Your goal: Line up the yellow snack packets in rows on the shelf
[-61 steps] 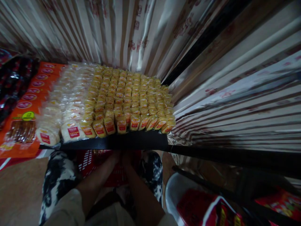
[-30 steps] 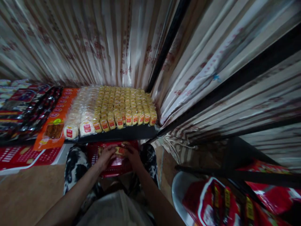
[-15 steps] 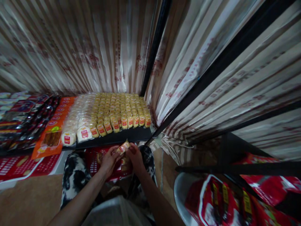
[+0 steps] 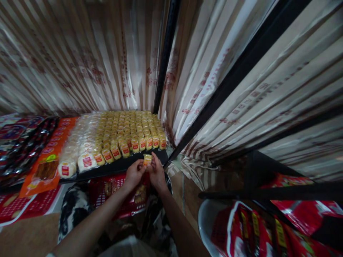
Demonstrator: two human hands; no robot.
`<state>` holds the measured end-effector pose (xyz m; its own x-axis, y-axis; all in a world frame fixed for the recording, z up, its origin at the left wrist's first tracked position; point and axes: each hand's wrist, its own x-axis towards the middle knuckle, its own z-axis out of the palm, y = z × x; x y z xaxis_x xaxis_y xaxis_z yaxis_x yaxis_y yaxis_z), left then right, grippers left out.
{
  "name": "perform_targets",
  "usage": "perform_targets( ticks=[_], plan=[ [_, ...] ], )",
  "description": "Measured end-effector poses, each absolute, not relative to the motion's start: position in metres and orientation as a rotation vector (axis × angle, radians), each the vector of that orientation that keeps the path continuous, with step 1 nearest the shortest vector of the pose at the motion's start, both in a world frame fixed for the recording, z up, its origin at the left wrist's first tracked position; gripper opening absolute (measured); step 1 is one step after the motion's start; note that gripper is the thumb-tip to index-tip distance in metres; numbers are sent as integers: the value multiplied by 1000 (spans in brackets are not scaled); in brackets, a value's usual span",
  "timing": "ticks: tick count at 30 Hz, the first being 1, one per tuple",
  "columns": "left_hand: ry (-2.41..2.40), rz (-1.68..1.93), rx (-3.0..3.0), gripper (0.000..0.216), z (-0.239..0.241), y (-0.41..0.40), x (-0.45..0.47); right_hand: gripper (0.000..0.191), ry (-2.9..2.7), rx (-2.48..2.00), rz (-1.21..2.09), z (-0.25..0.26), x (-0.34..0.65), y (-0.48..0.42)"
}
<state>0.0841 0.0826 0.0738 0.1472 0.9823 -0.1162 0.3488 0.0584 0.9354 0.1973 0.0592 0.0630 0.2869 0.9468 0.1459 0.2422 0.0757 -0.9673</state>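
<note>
Between my two hands is a small yellow wrapped snack pack with a red and white label. My left hand pinches its left side, and my right hand grips the right side. Both are just in front of the black shelf. On that shelf stand tight rows of similar yellow snack packs, labels facing me. Larger white wrapped packs line up to their left. Below my hands, a red basket holds more wrapped packs, partly hidden by my arms.
An orange snack bag and dark shiny packets lie at the shelf's left. Black poles slant in front of striped curtains. At lower right, a pale tub stands beside red bags.
My hands have lifted the snack pack slightly toward the shelf edge and turned it from slanted to upright, label toward me. The view has shifted a little to the right.
</note>
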Motion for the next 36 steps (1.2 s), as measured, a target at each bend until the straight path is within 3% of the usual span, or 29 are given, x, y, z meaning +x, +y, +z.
perform_targets(
  ticks=[9,24,32,36],
  plan=[
    [1636,839,1614,23,80,117,134,39,-1205,-1598,290,59,203,64],
    [1710,791,1672,31,68,141,159,42,-1274,-1583,246,24,220,98],
    [1673,893,1729,7,67,134,155,43,-1303,-1568,190,23,223,99],
    [1635,885,1755,12,65,139,157,45,-1331,-1566,188,24,226,102]
  ],
)
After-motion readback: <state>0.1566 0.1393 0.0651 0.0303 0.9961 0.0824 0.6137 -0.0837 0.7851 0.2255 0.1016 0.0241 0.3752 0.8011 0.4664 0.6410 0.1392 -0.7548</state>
